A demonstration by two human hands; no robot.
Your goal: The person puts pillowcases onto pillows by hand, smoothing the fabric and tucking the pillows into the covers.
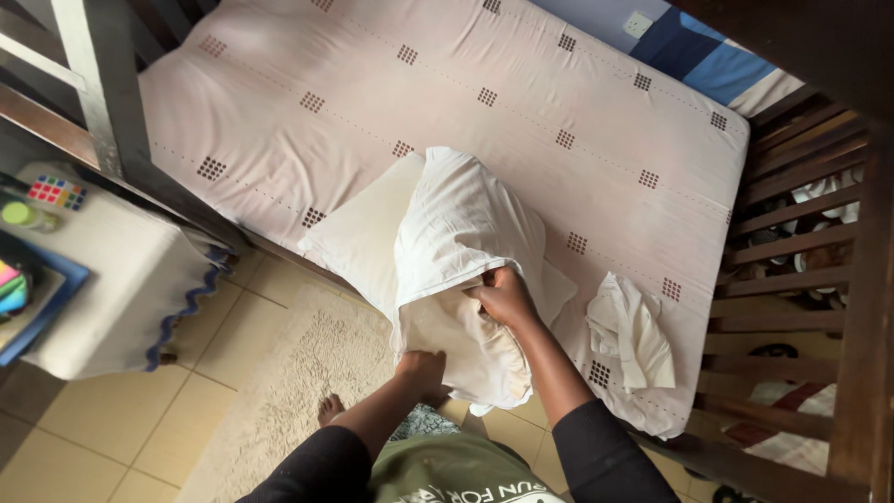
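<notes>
The pillow (pixel 368 228) is cream. The pillowcase (pixel 461 233) is white, with a yellowish tint at its lower end. The bedsheet (pixel 521 121) is pale pink with dotted lines and small dark square grids. At 3 o'clock from the pillow, the loose cloth (pixel 633 331) is white. At 8 o'clock, the rug (pixel 298 382) is beige and the floor tiles (pixel 84 433) are tan. At 9 o'clock, the side table cover (pixel 130 270) is white with blue scalloped trim.

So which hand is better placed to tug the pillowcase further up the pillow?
Probably the right hand: it grips the pillowcase at its bunched edge, while the left hand steadies the pillow below.
</notes>
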